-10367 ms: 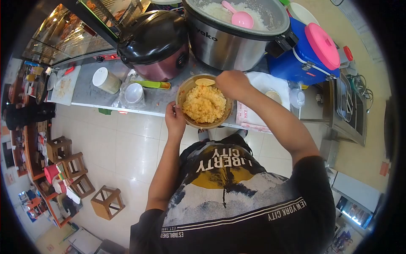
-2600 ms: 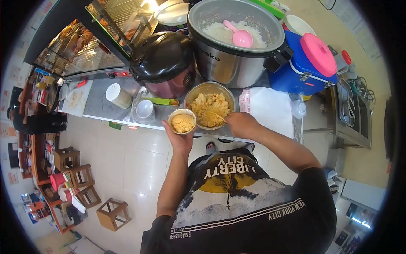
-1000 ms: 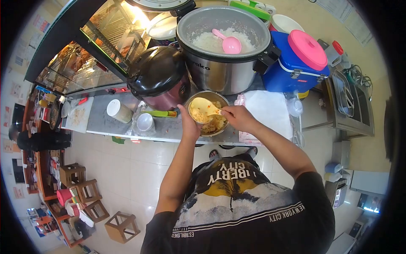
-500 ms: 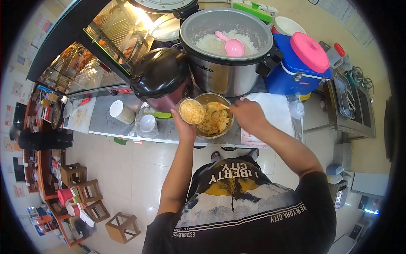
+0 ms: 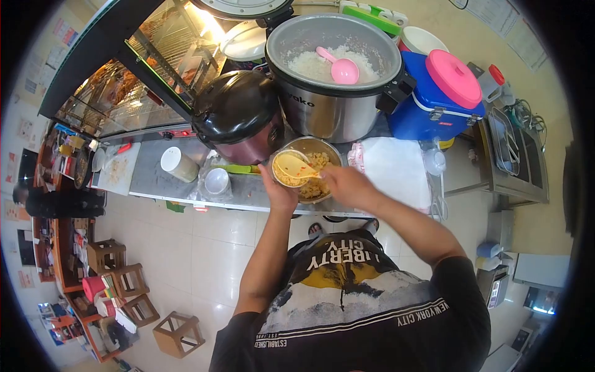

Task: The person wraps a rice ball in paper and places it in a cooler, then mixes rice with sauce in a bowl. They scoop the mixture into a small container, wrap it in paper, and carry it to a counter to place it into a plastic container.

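In my left hand (image 5: 280,194) is a small round bowl (image 5: 273,169) filled with yellowish fried rice, fingers wrapped round its side. My right hand (image 5: 348,185) grips the handle of a pale yellow rice paddle (image 5: 290,165), whose broad head lies flat over the rice in the small bowl. Below and behind them stands a metal mixing bowl (image 5: 337,160) on the counter, with more fried rice (image 5: 317,161) inside; the small bowl hides its left part.
A large open rice cooker (image 5: 310,118) holds white rice and a pink scoop (image 5: 344,71). Beside it stand a dark closed cooker (image 5: 238,105) and a blue cooler (image 5: 427,102). White paper (image 5: 396,164) lies right; a jar (image 5: 178,165) and plastic-wrapped cups (image 5: 217,181) sit left.
The paddle has moved left, out of the metal bowl and onto the rice in the small bowl. My left hand has shifted slightly right with the small bowl, over the metal bowl's edge.
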Demonstrator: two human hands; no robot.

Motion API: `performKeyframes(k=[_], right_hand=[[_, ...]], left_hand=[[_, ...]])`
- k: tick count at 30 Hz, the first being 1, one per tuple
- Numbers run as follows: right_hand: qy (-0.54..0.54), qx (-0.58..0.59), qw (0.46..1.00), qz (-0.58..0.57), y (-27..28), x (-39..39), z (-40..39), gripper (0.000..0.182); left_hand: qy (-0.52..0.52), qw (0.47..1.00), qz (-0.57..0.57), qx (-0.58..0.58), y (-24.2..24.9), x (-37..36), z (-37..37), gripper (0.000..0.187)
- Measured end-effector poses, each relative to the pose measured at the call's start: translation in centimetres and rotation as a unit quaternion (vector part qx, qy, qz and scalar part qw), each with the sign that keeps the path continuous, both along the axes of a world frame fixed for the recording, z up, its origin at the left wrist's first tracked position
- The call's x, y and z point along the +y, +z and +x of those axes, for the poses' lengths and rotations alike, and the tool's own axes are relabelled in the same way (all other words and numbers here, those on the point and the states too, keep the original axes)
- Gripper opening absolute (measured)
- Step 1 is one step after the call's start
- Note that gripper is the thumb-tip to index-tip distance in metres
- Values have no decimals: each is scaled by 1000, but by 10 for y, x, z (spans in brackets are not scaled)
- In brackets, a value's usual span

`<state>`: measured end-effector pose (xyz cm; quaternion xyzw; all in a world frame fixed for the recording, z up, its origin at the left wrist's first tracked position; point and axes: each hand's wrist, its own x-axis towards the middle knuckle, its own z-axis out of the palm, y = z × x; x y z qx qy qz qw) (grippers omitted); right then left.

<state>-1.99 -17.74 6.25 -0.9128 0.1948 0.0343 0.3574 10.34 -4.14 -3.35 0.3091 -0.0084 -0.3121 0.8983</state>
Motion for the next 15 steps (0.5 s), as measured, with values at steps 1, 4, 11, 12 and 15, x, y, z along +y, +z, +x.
performKeyframes(k=[1, 4, 11, 12, 15], right_hand=[[8, 0, 1000, 7, 14, -14, 3, 30], [41, 32, 998, -37, 25, -20, 13, 30], [72, 7, 995, -72, 53, -45, 7, 27], [54, -14, 997, -43, 48, -50, 6, 26], [77, 26, 996, -48, 8, -22, 13, 29]], left_hand=[[-2, 1000, -3, 3, 0, 1, -1, 75], [-16, 1000, -10, 1, -2, -2, -1, 80], [-15, 999, 12, 40, 6, 12, 2, 91], [-8, 999, 16, 42, 7, 12, 1, 91], [5, 998, 39, 44, 7, 5, -6, 87]])
